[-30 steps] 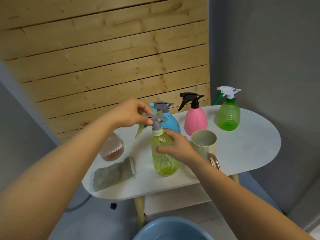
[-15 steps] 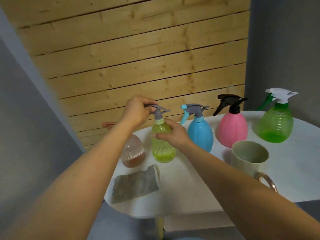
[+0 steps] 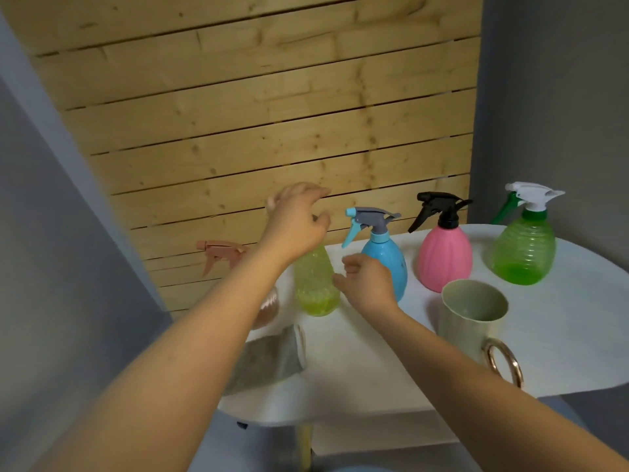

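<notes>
A yellow-green spray bottle (image 3: pixel 316 284) stands on the white oval table (image 3: pixel 561 335), second from the left in a row of bottles. My left hand (image 3: pixel 296 226) is curled over its spray head and hides it; a bit of grey shows between thumb and fingers. My right hand (image 3: pixel 367 281) hovers just right of the bottle's body. Its fingers are loosely curled and hold nothing, with the fingertips at the bottle's side.
Right of it stand a blue spray bottle (image 3: pixel 384 260), a pink one (image 3: pixel 444 260) and a green one (image 3: pixel 524 250). A clear bottle with a pink trigger (image 3: pixel 221 250) is behind my left arm. A beige mug (image 3: pixel 473 311) and a grey cloth (image 3: pixel 272 359) lie nearer.
The yellow-green bottle went from the table's front back into the row, left of the blue bottle. My right hand has let go of its body. The view swung left.
</notes>
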Tool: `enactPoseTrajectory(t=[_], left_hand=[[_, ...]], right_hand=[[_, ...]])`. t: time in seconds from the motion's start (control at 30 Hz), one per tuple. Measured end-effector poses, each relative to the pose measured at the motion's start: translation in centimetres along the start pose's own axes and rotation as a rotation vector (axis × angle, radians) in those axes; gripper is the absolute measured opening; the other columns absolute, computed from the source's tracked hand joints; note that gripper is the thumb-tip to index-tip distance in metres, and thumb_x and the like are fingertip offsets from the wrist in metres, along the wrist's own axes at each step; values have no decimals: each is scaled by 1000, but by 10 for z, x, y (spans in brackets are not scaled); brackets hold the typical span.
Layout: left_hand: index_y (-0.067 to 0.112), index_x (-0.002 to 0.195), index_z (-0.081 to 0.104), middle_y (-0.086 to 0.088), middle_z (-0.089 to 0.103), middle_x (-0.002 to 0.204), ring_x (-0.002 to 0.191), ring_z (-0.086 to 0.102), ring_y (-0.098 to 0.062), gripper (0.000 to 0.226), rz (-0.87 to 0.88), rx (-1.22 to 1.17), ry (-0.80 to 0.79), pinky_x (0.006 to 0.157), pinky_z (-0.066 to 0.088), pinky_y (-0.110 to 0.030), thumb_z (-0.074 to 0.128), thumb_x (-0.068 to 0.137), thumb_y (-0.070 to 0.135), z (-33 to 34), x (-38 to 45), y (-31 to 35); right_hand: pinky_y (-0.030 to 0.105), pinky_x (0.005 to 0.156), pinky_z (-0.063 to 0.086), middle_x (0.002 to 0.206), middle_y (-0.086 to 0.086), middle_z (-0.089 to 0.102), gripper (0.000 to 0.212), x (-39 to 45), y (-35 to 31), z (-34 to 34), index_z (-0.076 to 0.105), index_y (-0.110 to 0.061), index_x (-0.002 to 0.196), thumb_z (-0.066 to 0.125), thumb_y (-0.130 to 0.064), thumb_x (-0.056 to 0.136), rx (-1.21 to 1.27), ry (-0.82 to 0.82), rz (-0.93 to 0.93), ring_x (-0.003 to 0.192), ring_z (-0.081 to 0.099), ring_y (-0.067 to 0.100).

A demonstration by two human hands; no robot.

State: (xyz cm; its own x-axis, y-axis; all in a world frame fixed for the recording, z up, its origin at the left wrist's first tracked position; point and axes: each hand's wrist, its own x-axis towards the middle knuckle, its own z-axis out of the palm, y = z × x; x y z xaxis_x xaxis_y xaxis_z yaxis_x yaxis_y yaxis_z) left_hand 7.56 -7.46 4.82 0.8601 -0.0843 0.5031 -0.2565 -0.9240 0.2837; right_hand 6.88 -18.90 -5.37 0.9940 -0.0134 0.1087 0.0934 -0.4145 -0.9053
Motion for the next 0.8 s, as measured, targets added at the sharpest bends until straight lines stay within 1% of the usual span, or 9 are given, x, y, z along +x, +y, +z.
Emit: enactPoseTrajectory(t=[0.07,0.13,0.27,0.33,0.4,0.5,0.57,0.67,0.8], left_hand=[[20,141,43,-1,44,145,135,34,-19,45,-3,50,-71,101,15,-26,46,98,30,9,2,15],[17,145,36,-6,47,143,133,39,-24,48,-44,71,-160,103,19,-30,39,100,35,22,6,29],[17,139,43,-8,48,136,124,44,-29,45,-61,100,-209,98,23,-33,46,98,36,38,13,47],[15,129,53,-10,48,128,117,48,-29,38,-50,149,-250,95,27,-33,50,96,34,42,15,55],[9,113,63,-14,53,115,104,55,-31,28,-40,149,-283,81,35,-32,50,96,27,41,14,62],[3,102,63,-15,59,98,88,60,-31,24,-75,65,-238,65,38,-30,49,96,21,24,8,69],[3,103,61,-15,62,95,87,59,-31,23,-86,33,-223,66,41,-32,49,96,21,-1,-6,77],[9,103,58,-10,64,97,91,58,-28,19,-98,-22,-206,74,45,-34,49,96,24,-32,-36,79],[16,94,64,-5,67,89,82,61,-22,13,-247,-140,-153,71,45,-31,55,94,25,-65,-95,76]], right_hand=[[26,81,42,109,6,58,33,-5,8,-12,54,-7,114,64,-11,83,46,149,30,104,57,24],[26,80,40,111,8,53,35,-4,14,-26,49,-7,112,66,-9,81,17,242,19,102,54,25],[32,93,38,126,12,44,55,10,18,-38,41,-6,127,69,-12,79,-86,273,29,117,44,27],[33,99,36,133,12,42,66,16,19,-41,36,-6,135,70,-14,80,-99,225,50,124,40,28],[34,98,37,132,12,43,67,17,22,-44,36,-7,137,69,-20,80,-165,159,64,124,40,28],[37,97,38,130,9,43,74,11,23,-50,38,-14,137,72,-34,75,-255,97,41,122,41,26],[39,96,43,128,6,44,80,-6,18,-62,37,-19,135,78,-36,68,-124,27,-10,119,45,24],[32,83,50,117,1,53,83,-38,10,-76,31,-25,131,84,-31,67,114,-192,-38,102,57,19],[33,85,49,112,0,52,80,-97,-2,-92,44,-34,126,82,-45,57,-71,-258,-144,101,56,18]])
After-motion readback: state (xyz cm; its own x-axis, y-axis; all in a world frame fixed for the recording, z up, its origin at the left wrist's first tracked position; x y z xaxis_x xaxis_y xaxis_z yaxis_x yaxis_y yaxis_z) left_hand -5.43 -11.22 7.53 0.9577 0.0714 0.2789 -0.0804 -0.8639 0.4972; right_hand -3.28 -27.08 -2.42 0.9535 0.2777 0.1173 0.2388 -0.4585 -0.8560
